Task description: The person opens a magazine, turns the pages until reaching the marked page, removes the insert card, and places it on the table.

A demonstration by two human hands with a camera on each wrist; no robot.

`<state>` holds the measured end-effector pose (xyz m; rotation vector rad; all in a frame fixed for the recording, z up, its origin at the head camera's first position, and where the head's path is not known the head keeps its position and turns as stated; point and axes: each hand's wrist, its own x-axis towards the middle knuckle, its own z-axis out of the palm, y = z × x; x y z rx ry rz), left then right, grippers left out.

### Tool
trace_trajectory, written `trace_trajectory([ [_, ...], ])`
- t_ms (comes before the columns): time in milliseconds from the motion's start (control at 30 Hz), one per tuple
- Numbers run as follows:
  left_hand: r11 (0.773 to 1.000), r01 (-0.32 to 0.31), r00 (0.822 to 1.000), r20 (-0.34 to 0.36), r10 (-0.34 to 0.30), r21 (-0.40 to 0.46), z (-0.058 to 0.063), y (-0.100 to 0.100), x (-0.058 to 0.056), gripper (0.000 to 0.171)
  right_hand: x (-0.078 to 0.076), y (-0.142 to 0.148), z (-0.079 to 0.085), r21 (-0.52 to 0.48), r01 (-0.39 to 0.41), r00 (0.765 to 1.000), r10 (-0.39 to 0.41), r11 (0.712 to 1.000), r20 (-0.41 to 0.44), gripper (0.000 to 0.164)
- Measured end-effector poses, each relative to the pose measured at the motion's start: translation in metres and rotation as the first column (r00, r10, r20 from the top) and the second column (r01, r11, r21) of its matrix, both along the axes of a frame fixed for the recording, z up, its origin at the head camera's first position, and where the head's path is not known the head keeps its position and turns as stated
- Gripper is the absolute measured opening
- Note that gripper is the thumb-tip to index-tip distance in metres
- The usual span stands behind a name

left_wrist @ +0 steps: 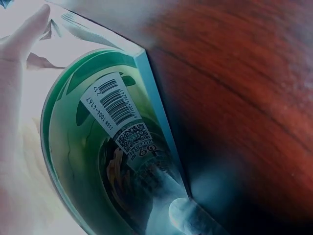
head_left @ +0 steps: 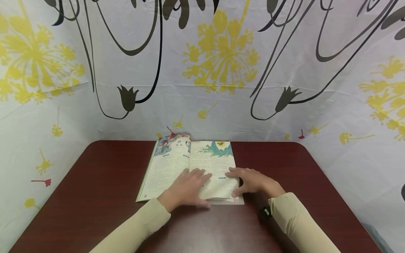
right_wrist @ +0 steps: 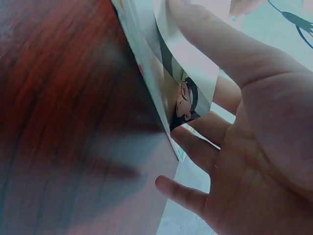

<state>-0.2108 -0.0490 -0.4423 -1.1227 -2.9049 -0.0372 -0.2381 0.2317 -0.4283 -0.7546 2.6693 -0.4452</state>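
An open magazine [head_left: 167,172] with text and coloured illustrations lies on the table. My left hand [head_left: 189,186] rests across its lower middle, fingers spread over the pages and thumb at the bottom edge. In the left wrist view, the green back cover [left_wrist: 73,156] curves up, showing a barcode [left_wrist: 116,103]. At the right-hand edge is my right hand [head_left: 253,181]. A page [right_wrist: 195,63] with its edge lifted and curved runs between my right thumb and fingers, and a drawn face [right_wrist: 185,100] shows on it.
The dark red-brown table [head_left: 95,175] extends on both sides of the magazine. A patterned cloth [head_left: 202,116] with yellow and grey flowers hangs behind and beside it. A dark band with a small face [head_left: 266,211] sits at my right wrist.
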Motion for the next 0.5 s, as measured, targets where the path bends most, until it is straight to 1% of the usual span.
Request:
trace_trajectory([
  [167, 1.0, 0.013, 0.999, -0.045, -0.013, -0.003, 0.0004, -0.0008, -0.0009, 0.089, -0.0014, -0.0019, 0.0013, -0.01, 0.012, 1.0, -0.012, 1.0, 0.003, 0.077],
  [333, 1.0, 0.021, 0.997, -0.078, -0.02, 0.011, 0.0027, -0.0039, -0.001, 0.08, -0.0028, -0.0009, 0.0012, -0.032, 0.0, 1.0, -0.001, 0.999, -0.018, 0.078],
  [433, 0.999, 0.03, 0.996, -0.084, -0.028, 0.027, 0.0044, -0.006, -0.001, 0.075, -0.0034, 0.0022, 0.0007, -0.053, 0.003, 1.0, -0.004, 0.999, -0.017, 0.083],
  [500, 0.999, 0.037, 0.996, -0.087, -0.034, 0.039, 0.0054, -0.0072, -0.0011, 0.073, -0.0041, 0.0052, 0.0009, -0.067, 0.007, 1.0, -0.008, 0.998, -0.018, 0.09],
])
